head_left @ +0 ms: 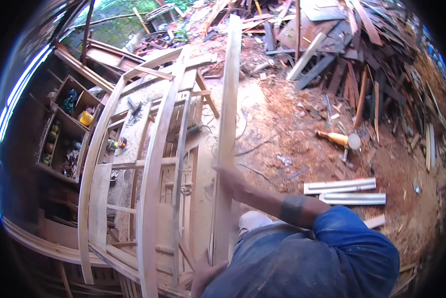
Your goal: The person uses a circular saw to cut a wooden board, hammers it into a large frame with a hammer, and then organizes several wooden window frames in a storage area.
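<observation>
two hands [228,183] [208,273] on plank [229,94] edges, ground [265,111] rightward

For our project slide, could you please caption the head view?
Right hand on a long, pale wooden beam, left hand at its near end, beside a slatted light-wood frame.

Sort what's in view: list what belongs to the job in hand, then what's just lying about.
In the job:
Long, straight, pale wooden plank, with the right hand on it and the left hand at its near end
Probably the pale, open wooden frame beside it

Apparently lying about:
Jumbled heap of dark brown wooden boards
Two short, pale, grooved strips
Small yellow container
</observation>
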`<state>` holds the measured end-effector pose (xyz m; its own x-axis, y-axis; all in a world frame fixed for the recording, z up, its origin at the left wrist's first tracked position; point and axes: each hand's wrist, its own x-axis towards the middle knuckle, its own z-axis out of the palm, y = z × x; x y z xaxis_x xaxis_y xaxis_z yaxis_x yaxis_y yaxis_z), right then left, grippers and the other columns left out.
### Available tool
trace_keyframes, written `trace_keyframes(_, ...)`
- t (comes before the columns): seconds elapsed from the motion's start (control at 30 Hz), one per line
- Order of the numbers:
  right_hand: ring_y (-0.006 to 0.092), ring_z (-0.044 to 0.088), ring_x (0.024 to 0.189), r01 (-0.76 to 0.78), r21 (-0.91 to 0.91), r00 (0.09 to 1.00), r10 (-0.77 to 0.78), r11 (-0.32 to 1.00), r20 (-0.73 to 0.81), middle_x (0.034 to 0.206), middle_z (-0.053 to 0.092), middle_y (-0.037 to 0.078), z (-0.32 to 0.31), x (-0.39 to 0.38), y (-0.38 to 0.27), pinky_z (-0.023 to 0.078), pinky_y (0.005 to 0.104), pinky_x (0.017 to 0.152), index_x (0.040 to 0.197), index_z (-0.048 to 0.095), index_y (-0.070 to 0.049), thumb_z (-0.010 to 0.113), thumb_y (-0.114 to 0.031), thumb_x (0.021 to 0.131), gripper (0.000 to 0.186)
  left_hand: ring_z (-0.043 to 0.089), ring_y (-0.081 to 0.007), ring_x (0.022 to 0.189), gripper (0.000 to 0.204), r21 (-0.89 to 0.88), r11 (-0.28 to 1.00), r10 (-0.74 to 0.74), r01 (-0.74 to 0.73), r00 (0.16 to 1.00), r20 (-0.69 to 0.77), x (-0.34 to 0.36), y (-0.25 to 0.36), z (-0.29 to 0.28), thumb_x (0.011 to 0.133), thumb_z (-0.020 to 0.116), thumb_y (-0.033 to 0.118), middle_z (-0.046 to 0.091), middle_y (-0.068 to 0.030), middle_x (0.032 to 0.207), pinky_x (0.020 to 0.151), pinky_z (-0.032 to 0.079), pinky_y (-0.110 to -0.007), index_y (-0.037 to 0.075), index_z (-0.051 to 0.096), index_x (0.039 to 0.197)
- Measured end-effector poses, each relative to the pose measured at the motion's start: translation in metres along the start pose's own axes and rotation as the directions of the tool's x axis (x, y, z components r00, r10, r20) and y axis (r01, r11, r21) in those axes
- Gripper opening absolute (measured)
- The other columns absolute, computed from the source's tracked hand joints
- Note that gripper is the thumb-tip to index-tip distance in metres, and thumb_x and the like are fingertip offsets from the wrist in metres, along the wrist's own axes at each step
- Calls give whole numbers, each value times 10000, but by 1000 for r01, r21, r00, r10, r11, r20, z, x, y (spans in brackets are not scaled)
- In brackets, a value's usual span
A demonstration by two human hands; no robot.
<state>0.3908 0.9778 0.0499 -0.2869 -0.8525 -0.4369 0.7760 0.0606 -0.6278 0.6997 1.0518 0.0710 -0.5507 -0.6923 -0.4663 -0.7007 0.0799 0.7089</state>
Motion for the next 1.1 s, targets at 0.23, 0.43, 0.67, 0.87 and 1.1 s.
trace_keyframes(0.23, 189, 671, 848, -53, 98, 971, 28, 994, 236, 1018, 679, 73, -15, 144, -113, 561, 371, 783, 1199, 582, -21, 670, -273, 966, 354, 678, -273, 984, 726, -308, 952, -40, 0, 992, -121, 180, 153, -35, 790, 867, 359, 665, -194, 1126, 870, 545, -386, -76, 545, 1273)
trace_keyframes(0.43, 172, 668, 840, -41, -115, 958, 72, 993, 277, 993, 671, 64, -20, 317, -169, 567, 355, 741, 1202, 579, -26, 686, -306, 967, 381, 688, -304, 952, 743, 5, 1000, 12, -11, 882, -470, 378, 204, -20, 736, 881, 461, 688, -242, 1029, 859, 537, -394, -89, 609, 1157)
trace_keyframes(0.67, 260, 642, 1093, 412, -632, 806, 61, 656, 589, 1207, 625, 156, 10, 495, -358, 550, 394, 913, 1306, 530, -11, 662, -412, 986, 530, 667, -165, 939, 466, -416, 907, -137, -66, 887, -441, 549, 303, -100, 880, 809, 212, 704, -126, 1035, 838, 543, -309, -65, 612, 1199)
trace_keyframes(0.87, 322, 646, 1110, 449, -828, 852, 117, 335, 510, 1236, 638, 217, -98, 639, -530, 544, 413, 927, 1257, 597, 41, 691, -411, 956, 552, 678, -177, 908, 393, -374, 927, -278, 26, 717, -639, 670, 375, -165, 873, 814, 205, 722, -140, 1001, 813, 542, -326, -56, 648, 1116)
trace_keyframes(1.1, 363, 679, 971, 44, -975, 997, -54, -217, 57, 987, 695, 231, -374, 821, -738, 531, 435, 827, 1000, 672, 29, 781, -418, 832, 491, 699, -265, 854, 365, -290, 938, -343, 188, 404, -848, 832, 434, -190, 850, 813, 197, 722, -177, 948, 796, 532, -396, -34, 655, 1086)
